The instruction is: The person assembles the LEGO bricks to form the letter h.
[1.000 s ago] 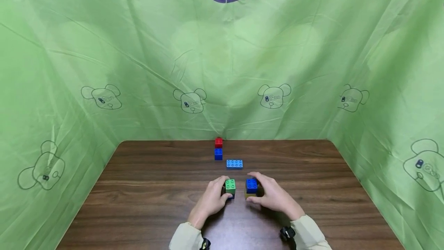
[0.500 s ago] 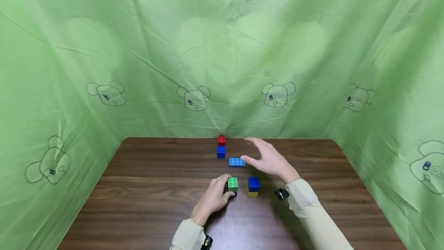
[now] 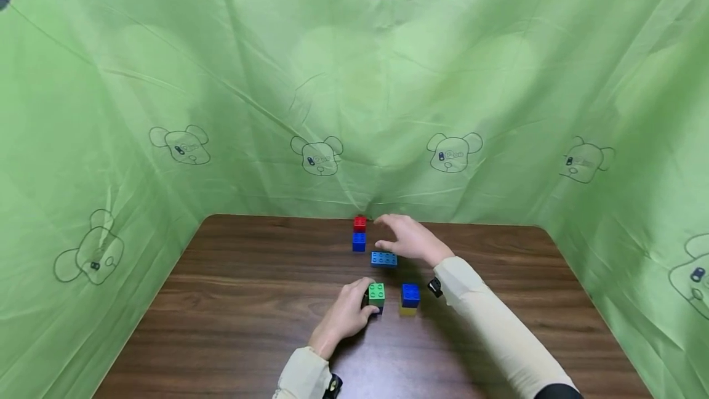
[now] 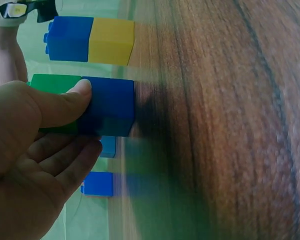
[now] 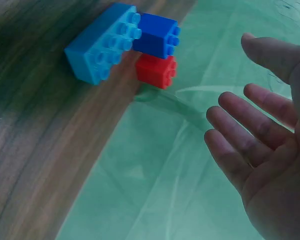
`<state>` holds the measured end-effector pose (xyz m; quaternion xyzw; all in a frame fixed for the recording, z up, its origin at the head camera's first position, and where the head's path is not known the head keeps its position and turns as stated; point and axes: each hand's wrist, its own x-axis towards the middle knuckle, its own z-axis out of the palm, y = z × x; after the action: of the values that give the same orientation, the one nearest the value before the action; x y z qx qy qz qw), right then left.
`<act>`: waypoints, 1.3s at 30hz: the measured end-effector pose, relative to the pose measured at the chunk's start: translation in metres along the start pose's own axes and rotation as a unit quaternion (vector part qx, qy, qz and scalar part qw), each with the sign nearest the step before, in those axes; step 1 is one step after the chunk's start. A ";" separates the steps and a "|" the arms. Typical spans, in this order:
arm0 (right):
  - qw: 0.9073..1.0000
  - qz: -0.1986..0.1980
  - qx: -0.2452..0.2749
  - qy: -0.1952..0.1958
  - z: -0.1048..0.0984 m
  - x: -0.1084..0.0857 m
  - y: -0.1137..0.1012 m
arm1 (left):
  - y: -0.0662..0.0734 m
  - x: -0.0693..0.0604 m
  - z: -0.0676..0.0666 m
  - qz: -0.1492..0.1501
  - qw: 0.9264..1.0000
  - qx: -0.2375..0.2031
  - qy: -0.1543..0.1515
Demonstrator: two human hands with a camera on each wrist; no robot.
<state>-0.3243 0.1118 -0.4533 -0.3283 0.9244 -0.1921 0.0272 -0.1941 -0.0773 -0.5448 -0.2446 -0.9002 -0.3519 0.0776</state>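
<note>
My left hand (image 3: 346,313) pinches a two-brick stack, a green brick (image 3: 376,292) on top of a dark blue brick (image 4: 110,105), between thumb and fingers. Just right of it stands another stack, a blue brick (image 3: 410,294) on a yellow brick (image 3: 407,311). My right hand (image 3: 412,239) hangs above the far part of the table, fingers apart and holding nothing. Near its thumb lies a light blue long brick (image 3: 384,259). Left of the hand are a blue brick (image 3: 359,242) and, behind it, a red brick (image 3: 359,223).
The wooden table (image 3: 249,276) ends at a green cloth (image 3: 388,183) with printed bear faces, which hangs behind it and on both sides. My right forearm (image 3: 493,319) reaches across the table's right half.
My right hand has left the blue-and-yellow stack and moved forward, past the light blue brick toward the red and blue bricks. My left hand keeps its hold; the head view has shifted slightly.
</note>
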 end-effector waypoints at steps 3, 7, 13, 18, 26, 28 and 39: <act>1.000 0.004 -0.010 -0.025 0.007 0.004 0.005 | 0.000 0.000 -0.001 -0.003 1.000 -0.006 -0.002; 0.998 0.012 -0.019 -0.060 0.018 0.007 0.013 | -0.003 0.002 0.000 -0.023 0.999 -0.029 -0.006; 0.995 0.016 -0.029 -0.096 0.037 0.007 0.025 | -0.006 0.002 0.002 -0.060 0.997 -0.051 -0.003; 0.993 0.017 -0.050 -0.107 0.049 0.005 0.030 | -0.007 0.002 0.003 -0.069 0.996 -0.064 0.001; 0.990 0.019 -0.094 -0.106 0.058 0.006 0.032 | -0.008 0.003 0.001 -0.075 0.994 -0.079 0.003; 0.990 0.022 -0.097 -0.103 0.058 0.006 0.033 | -0.008 0.003 0.001 -0.075 0.994 -0.078 0.005; 0.994 0.001 -0.054 -0.093 0.053 -0.003 0.029 | -0.007 0.002 0.002 -0.090 0.993 -0.075 -0.004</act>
<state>-0.3296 0.1167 -0.5132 -0.3451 0.9271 -0.1107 0.0958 -0.1988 -0.0794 -0.5497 -0.1691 -0.8898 -0.4232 0.0236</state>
